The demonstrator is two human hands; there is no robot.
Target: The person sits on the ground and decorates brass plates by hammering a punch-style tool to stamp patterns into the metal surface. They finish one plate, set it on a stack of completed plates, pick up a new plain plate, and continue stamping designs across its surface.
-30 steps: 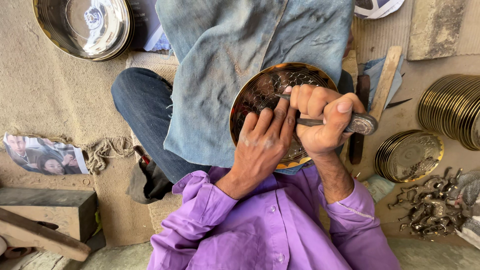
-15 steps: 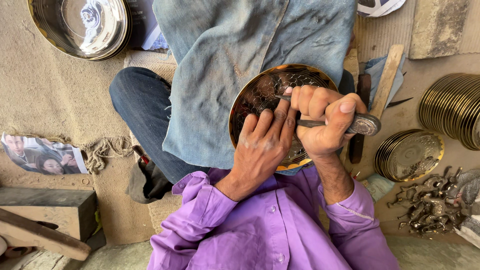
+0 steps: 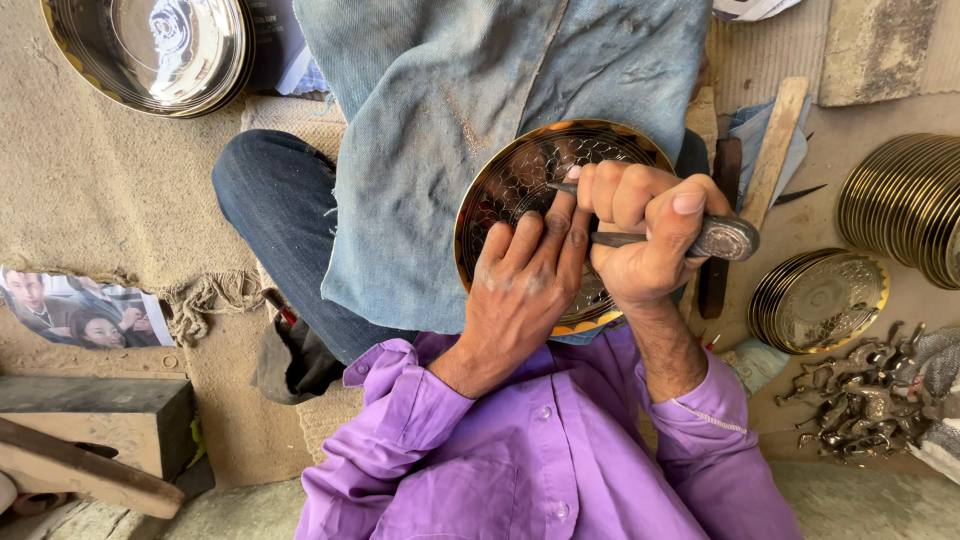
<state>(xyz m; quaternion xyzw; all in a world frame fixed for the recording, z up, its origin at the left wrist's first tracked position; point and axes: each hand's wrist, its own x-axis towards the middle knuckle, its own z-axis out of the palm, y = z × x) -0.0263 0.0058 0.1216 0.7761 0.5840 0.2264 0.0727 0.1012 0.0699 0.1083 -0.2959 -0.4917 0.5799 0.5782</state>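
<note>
Head view, right hand (image 3: pixel 640 235) still gripping chisel (image 3: pixel 700 238), left hand (image 3: pixel 525 285) unmoved, flat on plate (image 3: pixel 510 175)

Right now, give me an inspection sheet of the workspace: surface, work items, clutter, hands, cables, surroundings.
Surface: coarse sandy mat on the floor; the brass plate rests on a denim cloth over the person's lap.
Work items: round patterned brass plate; metal engraving tool with its tip on the plate.
Clutter: small metal pieces, wooden stick, printed photo sheet, wooden block.
Hands: left hand lies flat on the plate, steadying it; right hand is clenched round the tool.
Cables: nothing seen; only a frayed cord.
Surroundings: large shiny bowl, two stacks of brass plates.
</note>
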